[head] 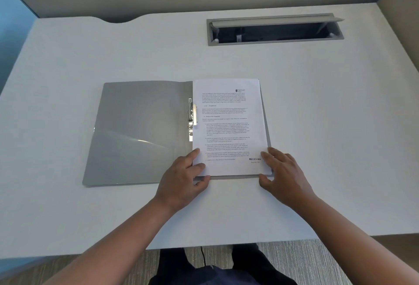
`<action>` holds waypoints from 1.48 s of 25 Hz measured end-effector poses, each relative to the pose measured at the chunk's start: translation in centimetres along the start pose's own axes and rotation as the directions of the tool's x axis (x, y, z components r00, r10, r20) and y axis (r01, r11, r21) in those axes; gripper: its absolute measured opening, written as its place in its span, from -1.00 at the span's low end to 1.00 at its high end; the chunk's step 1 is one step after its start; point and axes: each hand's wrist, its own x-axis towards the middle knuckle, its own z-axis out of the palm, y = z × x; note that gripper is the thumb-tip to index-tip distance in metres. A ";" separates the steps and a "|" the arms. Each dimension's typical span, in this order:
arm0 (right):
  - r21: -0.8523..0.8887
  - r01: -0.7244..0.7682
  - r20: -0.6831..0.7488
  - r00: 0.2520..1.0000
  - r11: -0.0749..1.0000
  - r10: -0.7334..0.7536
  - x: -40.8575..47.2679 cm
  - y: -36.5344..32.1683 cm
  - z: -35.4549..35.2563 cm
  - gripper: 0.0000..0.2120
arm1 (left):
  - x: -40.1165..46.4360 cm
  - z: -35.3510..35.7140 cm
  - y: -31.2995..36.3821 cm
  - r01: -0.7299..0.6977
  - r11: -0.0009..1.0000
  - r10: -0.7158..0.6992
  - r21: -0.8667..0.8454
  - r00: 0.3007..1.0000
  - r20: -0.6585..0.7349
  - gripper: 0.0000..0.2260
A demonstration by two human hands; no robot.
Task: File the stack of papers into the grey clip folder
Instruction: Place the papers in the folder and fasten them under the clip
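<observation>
The grey clip folder [138, 132] lies open on the white desk, its left cover flat. A metal clip [192, 118] runs along the spine. The stack of printed papers [229, 126] rests on the folder's right half, its left edge by the clip. My left hand [181, 178] pinches the stack's near left corner, thumb under the edge and fingers on top. My right hand [283, 176] holds the near right corner the same way. The folder's right cover shows only as a thin grey rim around the papers.
A grey cable tray [275, 29] with its lid raised is set into the desk at the back right. The desk's near edge [204, 245] runs just in front of my body. Partition walls stand behind and to the right.
</observation>
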 end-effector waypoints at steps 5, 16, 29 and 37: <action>0.052 -0.058 0.030 0.998 0.997 0.056 0.1 -0.1 0.0 -0.40 | -0.2 0.2 -0.1 0.016 0.997 -0.017 -0.081 1.000 -0.009 -0.78; 0.423 -0.318 0.140 0.948 0.848 0.286 1.0 -1.4 -0.6 -0.36 | 0.2 0.5 0.9 0.335 0.852 -0.325 -0.402 0.941 0.094 -0.22; 0.651 -0.374 0.201 0.924 0.661 0.326 1.8 -1.6 -1.1 -0.61 | 0.4 0.6 0.8 0.351 0.828 -0.328 -0.437 0.936 0.130 -0.13; 0.599 -0.406 0.217 0.912 0.690 0.348 1.8 -2.0 -0.6 -0.28 | 0.4 0.5 1.0 0.349 0.829 -0.327 -0.437 0.936 0.128 -0.12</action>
